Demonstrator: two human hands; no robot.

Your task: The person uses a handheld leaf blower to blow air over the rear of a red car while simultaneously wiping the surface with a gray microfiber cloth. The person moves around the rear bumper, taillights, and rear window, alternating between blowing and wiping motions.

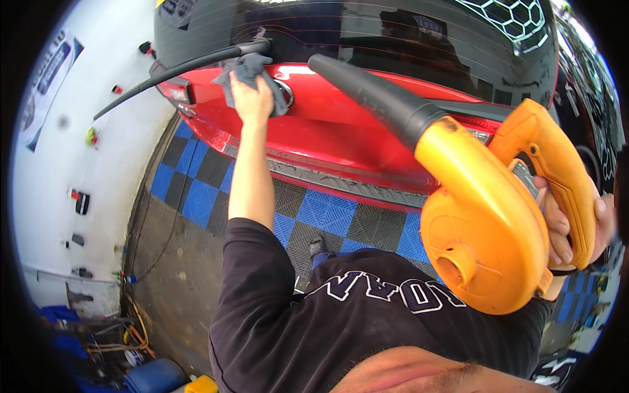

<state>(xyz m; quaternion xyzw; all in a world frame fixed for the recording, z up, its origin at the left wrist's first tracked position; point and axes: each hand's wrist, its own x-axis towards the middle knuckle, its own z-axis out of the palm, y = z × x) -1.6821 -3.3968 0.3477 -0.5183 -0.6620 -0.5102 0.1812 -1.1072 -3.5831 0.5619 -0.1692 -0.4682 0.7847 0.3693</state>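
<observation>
My left hand (253,100) holds a grey cloth (245,71) against the red tailgate (334,132) of a car, beside its chrome badge (286,93). Just above the cloth, a black rear wiper (182,66) reaches out to the left from its pivot on the dark rear window (304,29). On the right, my right hand (557,226) grips the handle of an orange handheld blower (486,236). Its black tapered nozzle (373,96) points up and left, across the tailgate towards the window. Whether a finger presses the trigger is hidden.
Below the tailgate runs the rear bumper (344,179). Blue and black grid tiles (327,211) cover the floor under it. A thin cable (172,231) lies along the left. A blue container (155,376) stands at lower left. Another dark car (580,98) is close on the right.
</observation>
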